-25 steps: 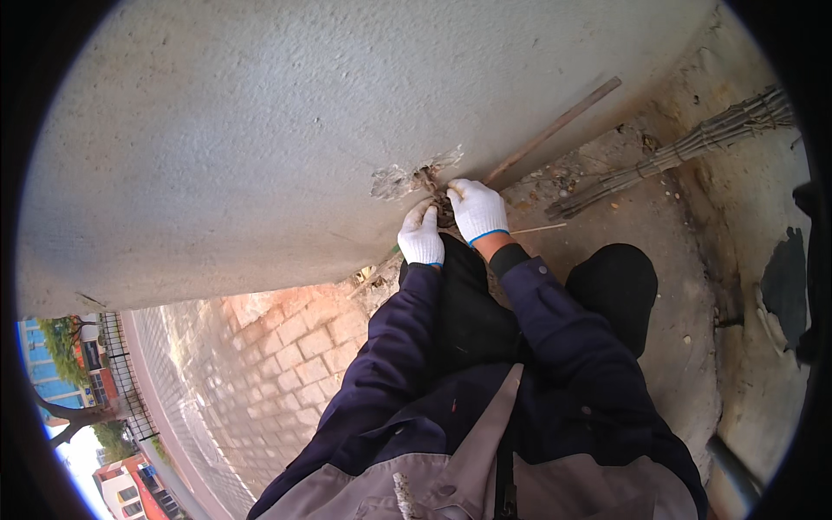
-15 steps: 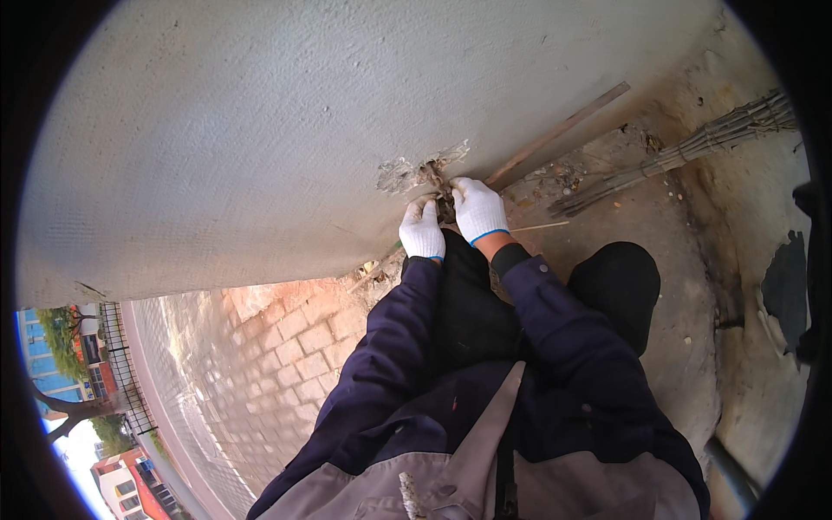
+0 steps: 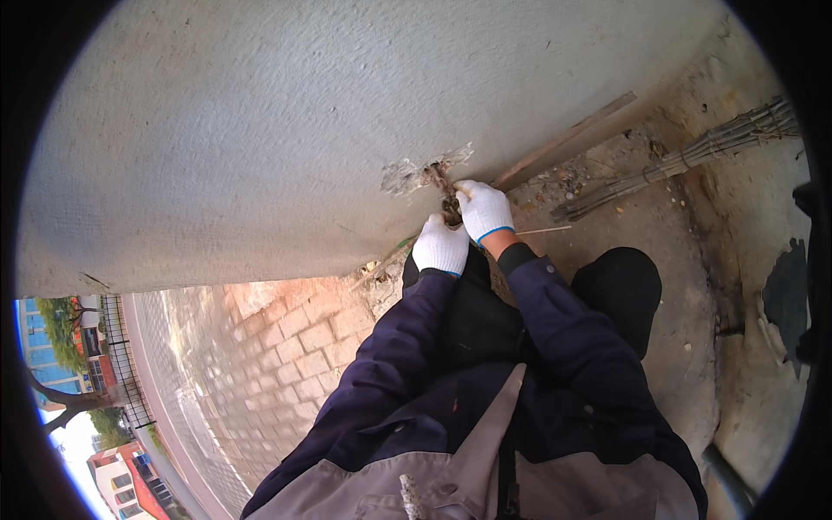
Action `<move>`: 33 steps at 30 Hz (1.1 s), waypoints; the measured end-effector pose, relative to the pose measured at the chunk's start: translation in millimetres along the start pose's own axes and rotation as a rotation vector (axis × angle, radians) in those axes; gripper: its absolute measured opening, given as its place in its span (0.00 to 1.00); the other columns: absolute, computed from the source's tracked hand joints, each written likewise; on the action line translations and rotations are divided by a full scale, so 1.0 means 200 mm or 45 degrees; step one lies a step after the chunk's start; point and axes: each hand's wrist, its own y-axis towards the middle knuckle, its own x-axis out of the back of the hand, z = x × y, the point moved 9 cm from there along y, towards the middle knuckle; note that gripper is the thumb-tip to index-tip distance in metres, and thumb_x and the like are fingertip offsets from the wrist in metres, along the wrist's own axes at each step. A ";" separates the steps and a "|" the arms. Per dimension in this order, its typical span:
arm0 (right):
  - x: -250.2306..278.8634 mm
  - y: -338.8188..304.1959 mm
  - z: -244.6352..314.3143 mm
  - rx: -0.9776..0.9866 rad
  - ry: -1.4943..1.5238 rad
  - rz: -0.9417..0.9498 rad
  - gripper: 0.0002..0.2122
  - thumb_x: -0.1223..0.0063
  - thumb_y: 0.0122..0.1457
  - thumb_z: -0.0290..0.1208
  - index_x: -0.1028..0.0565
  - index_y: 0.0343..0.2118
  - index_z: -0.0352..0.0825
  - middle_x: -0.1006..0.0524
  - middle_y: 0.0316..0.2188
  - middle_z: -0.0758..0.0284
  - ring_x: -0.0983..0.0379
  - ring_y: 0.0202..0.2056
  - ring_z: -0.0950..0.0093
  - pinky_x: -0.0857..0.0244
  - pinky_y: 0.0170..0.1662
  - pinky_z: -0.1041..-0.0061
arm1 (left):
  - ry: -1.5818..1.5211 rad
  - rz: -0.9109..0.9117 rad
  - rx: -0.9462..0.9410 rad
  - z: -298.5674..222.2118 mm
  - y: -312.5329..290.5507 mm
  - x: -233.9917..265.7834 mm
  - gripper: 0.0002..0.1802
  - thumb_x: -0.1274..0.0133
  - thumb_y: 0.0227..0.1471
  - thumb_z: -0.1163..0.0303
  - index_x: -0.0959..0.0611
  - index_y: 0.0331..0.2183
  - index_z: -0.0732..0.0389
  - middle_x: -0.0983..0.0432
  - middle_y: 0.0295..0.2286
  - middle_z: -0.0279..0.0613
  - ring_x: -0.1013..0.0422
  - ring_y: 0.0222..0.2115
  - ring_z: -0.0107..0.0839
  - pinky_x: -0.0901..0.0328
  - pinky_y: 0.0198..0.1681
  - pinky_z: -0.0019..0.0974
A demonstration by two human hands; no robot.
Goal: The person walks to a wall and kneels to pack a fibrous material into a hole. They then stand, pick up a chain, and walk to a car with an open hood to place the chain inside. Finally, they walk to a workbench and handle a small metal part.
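- Strand (image 3: 450, 206), brown and knotted, shows at the centre of the head view, running down from a broken patch (image 3: 403, 178) in the pale wall (image 3: 243, 130); whether it is chain or rope I cannot tell.
- Left hand (image 3: 442, 247), in a white knit glove with a blue edge, lies just below the centre of the frame at the strand's lower end, back toward the camera. Its fingers bend inward and are largely hidden, so I cannot tell whether they pinch the strand.
- Right hand (image 3: 485, 210), gloved alike, sits just right of the strand, fingers bent and drawn together, fingertips up against its right side; whether they grip it I cannot tell.
- Dark blue sleeves (image 3: 394, 338) reach up to both hands from the lower part of the frame.
- Right of centre, a wooden strip (image 3: 563, 140) slants along the foot of the wall, and a thin pale stick (image 3: 544, 230) lies near the right wrist.
- Toward the upper right, a bundle of twigs (image 3: 685, 158) slants across the ground.
- Paving bricks (image 3: 299, 351) fill the lower left, with a fence (image 3: 121, 364) and a tree (image 3: 61, 334) near the left rim.
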 end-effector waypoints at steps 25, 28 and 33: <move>-0.02 0.00 0.10 0.122 -0.312 -0.050 0.07 0.48 0.65 0.33 0.21 0.34 0.37 0.19 0.32 0.54 0.18 0.34 0.48 0.23 0.37 0.49 | -0.987 -0.236 0.221 0.28 0.20 -0.11 0.11 0.36 0.60 0.68 0.11 0.37 0.69 0.14 0.28 0.41 0.22 0.25 0.30 0.28 0.32 0.34; -0.01 -0.01 0.10 0.144 -0.293 -0.068 0.06 0.48 0.65 0.32 0.21 0.34 0.37 0.19 0.33 0.54 0.18 0.34 0.49 0.23 0.38 0.50 | -1.318 -0.113 0.324 0.31 0.21 -0.18 0.08 0.37 0.61 0.72 0.11 0.39 0.68 0.15 0.28 0.35 0.24 0.25 0.26 0.30 0.31 0.31; -0.01 -0.01 0.12 0.190 -0.277 -0.081 0.06 0.48 0.65 0.31 0.21 0.35 0.37 0.19 0.33 0.55 0.18 0.34 0.50 0.23 0.38 0.51 | -1.363 -0.160 0.336 0.28 0.20 -0.17 0.08 0.37 0.61 0.73 0.11 0.40 0.67 0.14 0.31 0.38 0.22 0.30 0.26 0.29 0.35 0.31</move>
